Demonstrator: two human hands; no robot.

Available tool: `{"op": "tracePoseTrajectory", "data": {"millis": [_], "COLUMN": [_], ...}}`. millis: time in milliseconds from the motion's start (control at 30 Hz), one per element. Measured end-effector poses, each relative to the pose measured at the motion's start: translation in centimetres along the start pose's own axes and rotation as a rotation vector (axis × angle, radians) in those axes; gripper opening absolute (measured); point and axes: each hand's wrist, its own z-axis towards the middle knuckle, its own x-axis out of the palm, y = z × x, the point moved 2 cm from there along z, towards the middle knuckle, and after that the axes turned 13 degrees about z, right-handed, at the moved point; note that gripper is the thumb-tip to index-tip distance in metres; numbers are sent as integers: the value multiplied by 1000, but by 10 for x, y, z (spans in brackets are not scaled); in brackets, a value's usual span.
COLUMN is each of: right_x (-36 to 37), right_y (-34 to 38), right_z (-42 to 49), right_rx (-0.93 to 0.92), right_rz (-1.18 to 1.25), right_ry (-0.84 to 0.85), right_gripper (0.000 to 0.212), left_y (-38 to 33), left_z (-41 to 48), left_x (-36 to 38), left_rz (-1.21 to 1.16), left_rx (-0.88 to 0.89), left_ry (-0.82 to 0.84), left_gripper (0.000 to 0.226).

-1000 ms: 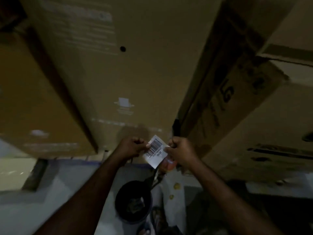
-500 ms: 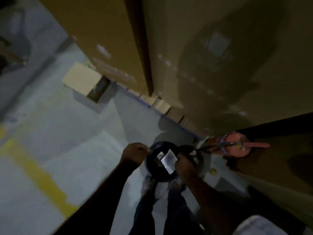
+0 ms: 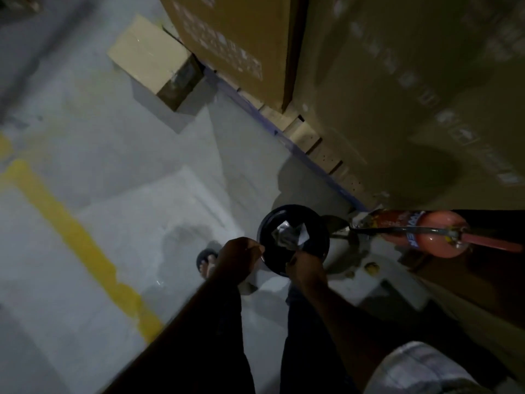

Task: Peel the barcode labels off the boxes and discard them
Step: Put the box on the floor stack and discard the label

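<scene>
Tall brown cardboard boxes [image 3: 397,81] stand on a pallet at the upper right. Below them on the floor sits a round black bin [image 3: 267,226] with crumpled grey-white paper [image 3: 284,237] inside. My right hand [image 3: 305,267] is over the bin's near rim, and its fingertips pinch the lower edge of a white barcode label [image 3: 302,234] above the opening. My left hand [image 3: 241,258] hovers at the bin's left rim, curled into a fist with nothing in it.
A red fire extinguisher [image 3: 437,234] lies just right of the bin against the boxes. A small cardboard box [image 3: 150,58] sits on the grey floor at upper left. A yellow line [image 3: 79,240] crosses the floor. My sandalled foot [image 3: 207,261] shows left of my hands.
My view swung down from the box face to the floor. My left hand let go of the label, and my right hand carried it down over the black bin.
</scene>
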Motion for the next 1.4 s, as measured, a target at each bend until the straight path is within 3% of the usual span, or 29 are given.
{"op": "tracePoseTrajectory", "data": {"millis": [233,367,500,633,800,967,1100,1300,1400], "right_x": [-9,-3,5,-7,-33,-60,-88,-97,-89], "right_y": [119,237,367,470,545,600,649,715,724], "right_z": [-34,-51,-62,-67,-30,77,200,439,529], "right_rx": [-62,-125,-318,-473,-493,-404,-310,-172,-122], "right_rz": [105,249,234,222,201,56,26,-120,-154], "right_ry": [-162,-183,-175,-192,-185,-108,-71,-51,-120], "right_gripper": [51,21,30,34,36,29,12,33,42], "left_y": [22,39,42,42,31,13,11,13,11], "left_z": [4,-1,-18,-14,18,88,206,431,516], "left_x": [-104,-201,-307,-391,-467,-529,-569,-583,-567], "left_rz": [-143,-113,-233,-201,-120,-128,-220,-437,-595], "left_rx": [61,138,180,234,176,125,22,-179,-274], "left_ry": [5,-91,-238,-295,-298,-320,-302,-244,-193], "left_gripper": [17,24,28,38,13,30,30,25,26]}}
